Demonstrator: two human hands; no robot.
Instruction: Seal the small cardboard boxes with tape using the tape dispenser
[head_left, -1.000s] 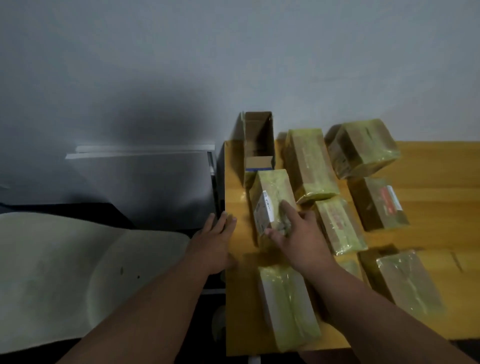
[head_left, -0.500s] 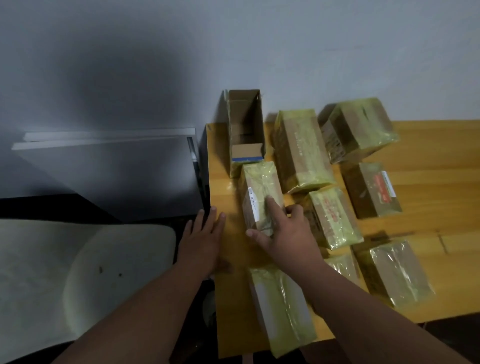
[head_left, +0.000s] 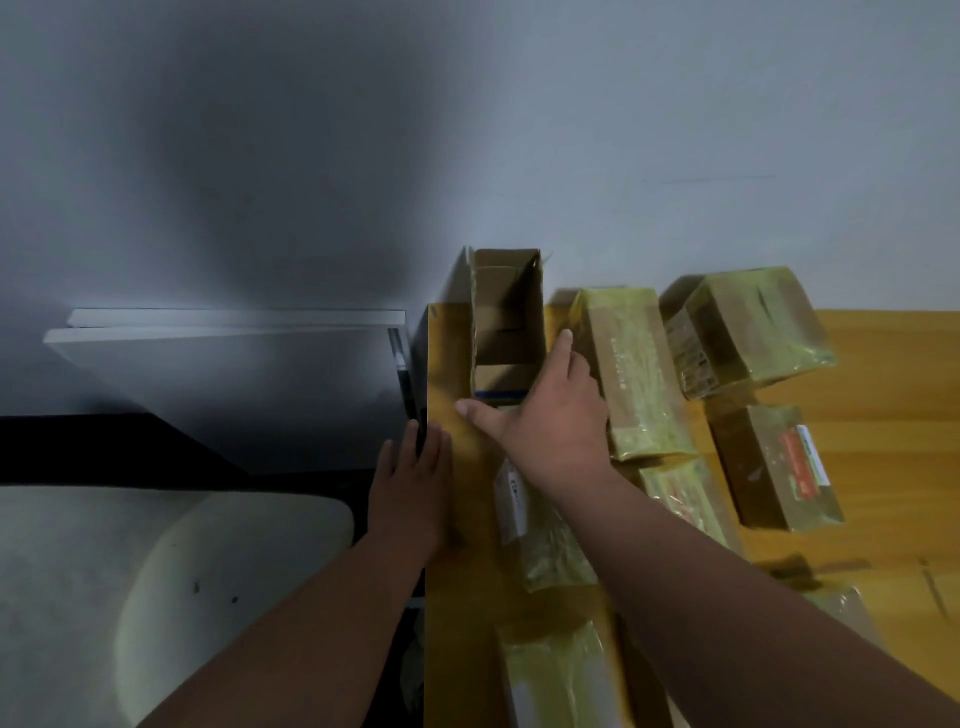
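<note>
Grey shadowed wall (head_left: 260, 130), wooden table (head_left: 883, 389), white boards (head_left: 234, 358) leaning, pale chair (head_left: 156, 571) lower left

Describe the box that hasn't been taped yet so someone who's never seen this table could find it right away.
Start at the wooden table and go to its far left corner against the wall. There stands the open cardboard box, with the right hand reaching around its near end. Unlike the neighbouring boxes, which are wrapped in shiny yellowish tape, it is bare brown with its top open.

Your open box (head_left: 506, 332) is plain matt brown cardboard. The sealed boxes (head_left: 636, 374) beside it carry glossy, wrinkled yellowish tape. The table (head_left: 883, 436) is smooth varnished wood; the wall (head_left: 675, 130) is matt paint.
</note>
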